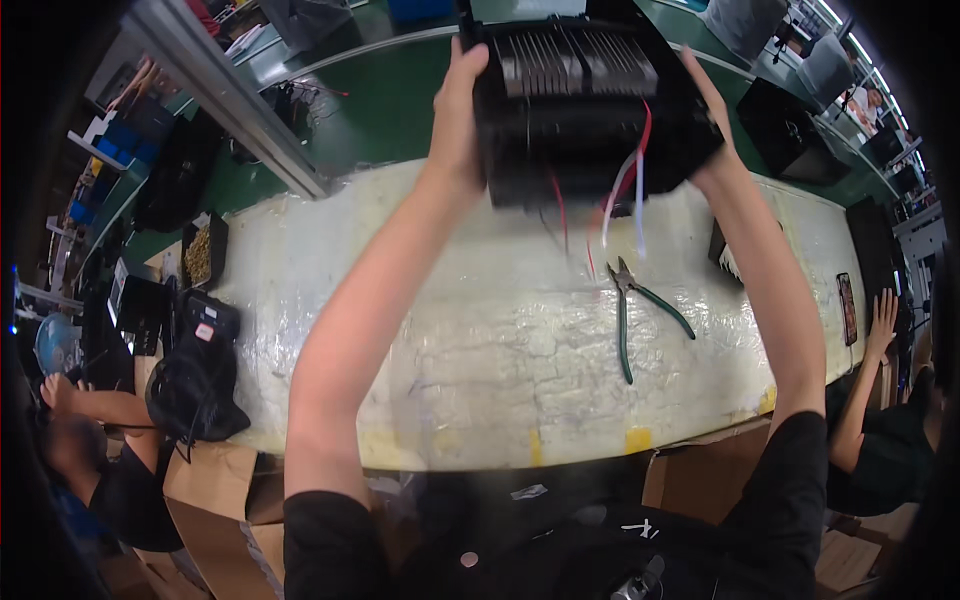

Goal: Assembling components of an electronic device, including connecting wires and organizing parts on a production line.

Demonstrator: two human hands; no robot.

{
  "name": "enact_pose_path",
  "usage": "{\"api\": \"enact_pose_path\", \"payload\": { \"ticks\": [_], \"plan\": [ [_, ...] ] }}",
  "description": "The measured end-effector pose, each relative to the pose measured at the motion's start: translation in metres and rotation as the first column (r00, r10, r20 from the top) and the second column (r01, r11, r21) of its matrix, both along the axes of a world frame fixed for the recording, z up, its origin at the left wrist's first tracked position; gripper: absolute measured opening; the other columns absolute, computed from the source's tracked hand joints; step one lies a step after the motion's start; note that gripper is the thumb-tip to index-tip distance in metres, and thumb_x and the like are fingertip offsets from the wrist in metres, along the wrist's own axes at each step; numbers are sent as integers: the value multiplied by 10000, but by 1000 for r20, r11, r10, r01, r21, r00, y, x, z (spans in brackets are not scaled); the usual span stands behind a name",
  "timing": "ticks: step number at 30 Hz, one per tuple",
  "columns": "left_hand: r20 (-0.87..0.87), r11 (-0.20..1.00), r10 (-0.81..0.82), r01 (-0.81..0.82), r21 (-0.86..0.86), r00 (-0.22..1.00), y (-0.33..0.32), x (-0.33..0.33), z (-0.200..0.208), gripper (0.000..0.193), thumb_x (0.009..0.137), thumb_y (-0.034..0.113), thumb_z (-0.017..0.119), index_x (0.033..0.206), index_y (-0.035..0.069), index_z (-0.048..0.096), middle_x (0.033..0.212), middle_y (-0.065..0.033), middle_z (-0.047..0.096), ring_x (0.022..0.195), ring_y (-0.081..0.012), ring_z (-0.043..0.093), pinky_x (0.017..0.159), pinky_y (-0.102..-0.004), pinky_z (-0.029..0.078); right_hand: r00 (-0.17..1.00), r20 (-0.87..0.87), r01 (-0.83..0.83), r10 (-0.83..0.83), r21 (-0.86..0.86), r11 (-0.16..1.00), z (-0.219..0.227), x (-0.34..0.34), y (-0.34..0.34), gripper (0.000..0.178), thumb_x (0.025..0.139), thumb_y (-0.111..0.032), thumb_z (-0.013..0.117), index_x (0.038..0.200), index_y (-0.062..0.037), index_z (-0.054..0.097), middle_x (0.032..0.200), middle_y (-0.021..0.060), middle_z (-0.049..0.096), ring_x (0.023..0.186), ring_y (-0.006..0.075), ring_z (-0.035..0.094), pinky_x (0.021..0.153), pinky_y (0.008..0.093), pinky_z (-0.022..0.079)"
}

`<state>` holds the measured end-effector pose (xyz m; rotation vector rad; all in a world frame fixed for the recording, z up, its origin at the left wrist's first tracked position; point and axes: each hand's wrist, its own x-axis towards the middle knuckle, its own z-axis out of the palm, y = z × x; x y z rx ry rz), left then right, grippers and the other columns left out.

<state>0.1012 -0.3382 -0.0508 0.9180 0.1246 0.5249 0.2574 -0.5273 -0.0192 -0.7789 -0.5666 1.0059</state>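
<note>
Left hand [460, 110], right hand [714, 130]: partly curled, clasping opposite sides of black housing [585, 125]
Black housing: above table [480, 330], far side
Table: pale, wrinkled covering; splayed pliers [621, 285]
Floor [390, 100]: green

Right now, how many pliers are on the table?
1: the green-handled pliers, open on the table, right of centre. Others may be hidden by the black device.
</note>
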Motion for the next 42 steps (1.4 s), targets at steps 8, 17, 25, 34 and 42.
{"api": "enact_pose_path", "payload": {
  "ticks": [8,17,25,34,42],
  "plan": [
    [-108,998,-55,51,-34,993,123,141,-53,523,850,516,531,1129,86,631,1064,-104,679,974,-265,651,916,-420,505,997,-31,71,-76,-120,990,-65,143,115,446,928,-441,554,1093,-36,640,1003,94,688,862,236,668,850,360,540],
    [-68,376,422,-107,920,904,64,58,-39,398,850,277,597,1096,-32,647,1026,-189,681,892,-264,659,799,-329,504,469,511,873,-720,-143,467,-71,175,77,357,975,-339,484,1212,-89,577,1042,47,631,1038,188,572,947,371,419],
    [487,-12,862,-956,294,139,197,-179,27,153,846,3,535,908,-49,665,735,-52,623,626,-103,562,584,-209,438,652,714,385,-254,-24,922,-51,-90,103,292,959,-318,533,892,-52,634,664,-17,507,563,61,463,491,229,358],
    [-192,286,958,-636,716,215,458,-177,-124,651,845,551,639,993,-81,683,996,-174,699,871,-244,654,787,-383,505,439,898,347,-25,-143,927,-140,-208,198,259,882,-266,608,827,-30,699,713,151,664,651,297,634,625,385,487],
    [76,38,937,-316,948,342,627,-197,-161,524,790,325,738,1221,48,632,1027,-112,705,955,-246,658,909,-381,505,459,887,345,-37,-139,928,-134,-195,186,266,877,-241,600,712,-35,639,624,149,625,605,353,613,599,436,476]
  ]
}}
